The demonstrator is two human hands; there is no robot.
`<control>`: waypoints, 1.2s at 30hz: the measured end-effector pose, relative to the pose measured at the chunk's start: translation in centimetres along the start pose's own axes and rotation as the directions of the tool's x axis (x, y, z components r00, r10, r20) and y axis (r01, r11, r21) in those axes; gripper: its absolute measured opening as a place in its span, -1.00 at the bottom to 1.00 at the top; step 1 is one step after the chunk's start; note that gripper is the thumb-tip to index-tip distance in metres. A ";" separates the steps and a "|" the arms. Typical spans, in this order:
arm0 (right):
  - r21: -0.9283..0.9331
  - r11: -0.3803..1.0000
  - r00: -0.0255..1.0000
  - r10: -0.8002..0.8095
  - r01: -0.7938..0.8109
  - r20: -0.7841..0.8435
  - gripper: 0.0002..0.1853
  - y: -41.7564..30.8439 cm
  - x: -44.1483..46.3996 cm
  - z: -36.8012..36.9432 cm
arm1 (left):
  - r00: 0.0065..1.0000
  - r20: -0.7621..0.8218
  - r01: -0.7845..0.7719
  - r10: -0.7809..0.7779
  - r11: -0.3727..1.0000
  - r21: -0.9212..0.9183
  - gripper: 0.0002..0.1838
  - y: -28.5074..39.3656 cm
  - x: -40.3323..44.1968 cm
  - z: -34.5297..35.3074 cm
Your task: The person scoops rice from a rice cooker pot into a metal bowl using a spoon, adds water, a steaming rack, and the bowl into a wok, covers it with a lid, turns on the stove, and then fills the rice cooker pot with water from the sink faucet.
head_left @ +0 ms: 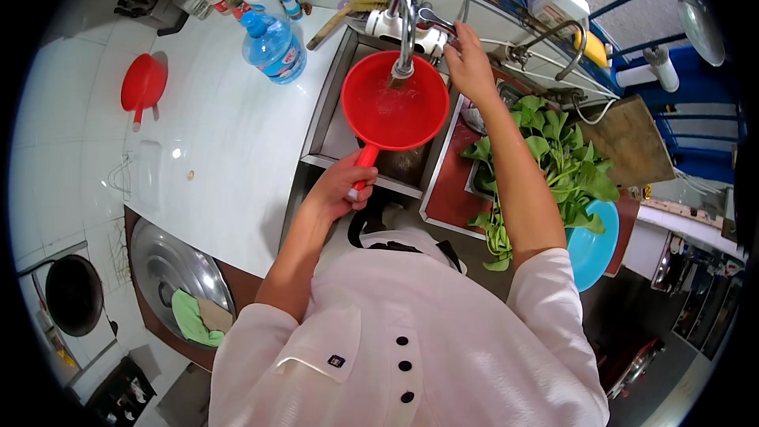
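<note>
My left hand (341,187) is wrapped round the handle of a red water dipper (395,130). The dipper's bowl is under the spout of a faucet (408,20), over the sink (328,122), and water shows inside it. Up at the faucet's right side, my right hand (472,69) has its fingers on the metal lever (437,20). Part of the grip is hidden behind the fingers.
Leafy greens (557,154) lie right of the sink beside a blue basin (593,245). On the left counter stand a large blue water bottle (273,47), several smaller bottles and another red dipper (144,83). A brush (340,20) lies behind the sink.
</note>
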State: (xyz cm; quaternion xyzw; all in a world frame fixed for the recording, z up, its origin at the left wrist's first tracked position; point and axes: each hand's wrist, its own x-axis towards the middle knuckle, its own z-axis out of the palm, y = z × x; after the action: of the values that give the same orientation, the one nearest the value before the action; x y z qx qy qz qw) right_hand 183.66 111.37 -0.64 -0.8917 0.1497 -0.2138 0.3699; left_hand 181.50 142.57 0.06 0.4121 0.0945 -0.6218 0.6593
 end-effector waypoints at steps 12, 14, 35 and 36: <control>-0.077 0.995 0.996 -0.065 0.060 -0.063 -0.45 -0.1 0.0 0.3 | 0.997 -0.078 0.014 -0.016 0.999 -0.030 -0.59 -0.5 -1.1 0.7; -0.036 0.999 0.998 -0.015 0.013 -0.055 -0.46 -0.2 -0.1 0.3 | 0.997 -0.080 0.012 -0.014 1.000 -0.027 -0.58 -0.6 -1.2 0.6; 0.043 0.997 0.991 0.074 -0.070 -0.110 -0.44 -1.6 -1.5 2.0 | 0.999 -0.050 0.017 -0.018 1.000 -0.021 -0.59 -0.6 -1.8 -0.1; 0.009 0.998 0.989 0.059 -0.059 -0.137 -0.45 -1.7 -1.6 2.1 | 0.999 -0.044 0.018 -0.019 1.000 -0.017 -0.59 -0.5 -1.9 -0.2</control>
State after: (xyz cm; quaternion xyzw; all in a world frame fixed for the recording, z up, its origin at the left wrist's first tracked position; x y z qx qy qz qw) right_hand 183.51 114.45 -1.13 -0.8691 0.2005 -0.2640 0.3670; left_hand 180.75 144.15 0.89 0.4195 0.1181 -0.6176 0.6547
